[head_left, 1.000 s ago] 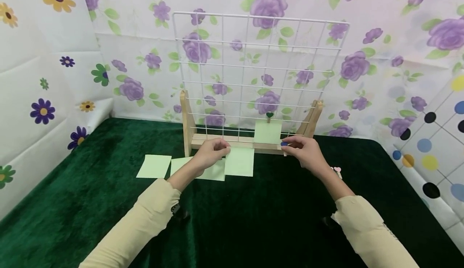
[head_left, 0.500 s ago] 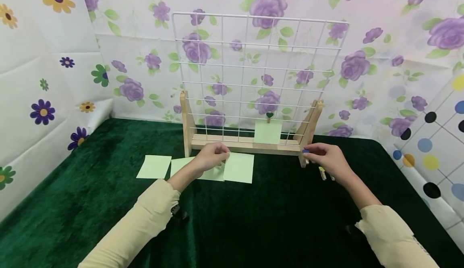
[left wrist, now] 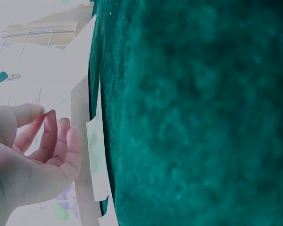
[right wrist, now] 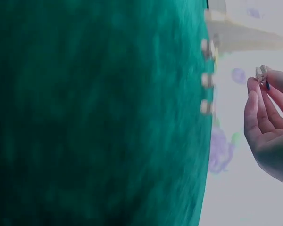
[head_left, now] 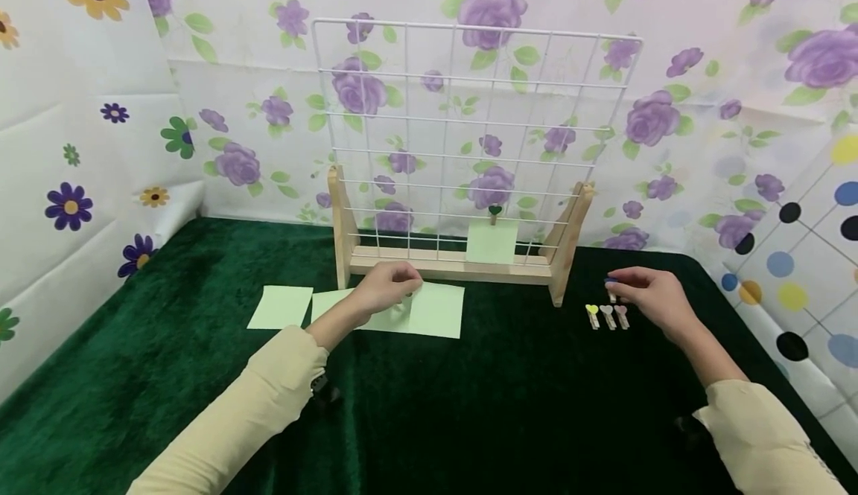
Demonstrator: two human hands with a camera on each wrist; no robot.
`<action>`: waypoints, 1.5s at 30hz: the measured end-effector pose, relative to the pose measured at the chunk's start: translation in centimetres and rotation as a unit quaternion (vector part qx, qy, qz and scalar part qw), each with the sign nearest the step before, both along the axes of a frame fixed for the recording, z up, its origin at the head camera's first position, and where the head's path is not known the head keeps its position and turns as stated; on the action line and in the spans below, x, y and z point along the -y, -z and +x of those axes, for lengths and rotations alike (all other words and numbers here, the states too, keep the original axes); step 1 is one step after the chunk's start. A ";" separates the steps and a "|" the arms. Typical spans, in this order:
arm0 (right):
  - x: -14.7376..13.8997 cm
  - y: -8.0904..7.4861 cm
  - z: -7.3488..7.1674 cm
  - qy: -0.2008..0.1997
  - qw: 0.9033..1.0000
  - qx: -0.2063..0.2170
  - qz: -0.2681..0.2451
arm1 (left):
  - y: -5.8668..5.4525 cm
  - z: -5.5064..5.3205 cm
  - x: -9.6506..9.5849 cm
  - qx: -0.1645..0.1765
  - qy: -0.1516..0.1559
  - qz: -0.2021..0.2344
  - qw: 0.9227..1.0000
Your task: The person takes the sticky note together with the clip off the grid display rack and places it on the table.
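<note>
My left hand pinches the top corner of a pale green paper sheet that lies low over the cloth, between thumb and fingertips. Out to the right, my right hand holds a small wooden clothespin with a blue top by its fingertips. Just below that hand, a yellow heart clothespin, a whitish one and a pink one lie in a row. Another pale green sheet hangs on the white wire grid, held by a clothespin with a dark green heart.
The grid stands in a wooden base toward the back of the table, which a dark green cloth covers. One loose paper sheet lies at left; another is partly behind my left forearm. Flowered sheeting forms the backdrop.
My right hand has moved rightward from near the grid with the blue clothespin, uncovering the clothespins on the cloth. The pinched sheet has come down slightly; the left hand has barely moved.
</note>
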State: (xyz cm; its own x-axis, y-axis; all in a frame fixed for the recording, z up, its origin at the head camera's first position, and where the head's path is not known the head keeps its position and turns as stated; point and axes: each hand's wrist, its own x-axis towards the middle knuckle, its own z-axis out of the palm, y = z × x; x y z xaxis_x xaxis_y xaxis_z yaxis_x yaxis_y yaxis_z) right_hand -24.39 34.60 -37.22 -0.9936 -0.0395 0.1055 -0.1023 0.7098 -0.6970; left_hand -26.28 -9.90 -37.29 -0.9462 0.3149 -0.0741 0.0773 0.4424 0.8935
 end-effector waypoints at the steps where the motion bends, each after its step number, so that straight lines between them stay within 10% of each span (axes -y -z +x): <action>1: -0.4 0.0 0.0 0.003 1.000 0.003 0.001 | 0.0 0.0 0.0 -0.001 0.000 -0.002 1.000; 45: -5.4 1.7 -0.5 -0.029 0.988 0.149 -0.039 | 1.1 -1.6 -0.4 0.000 0.011 -0.064 0.998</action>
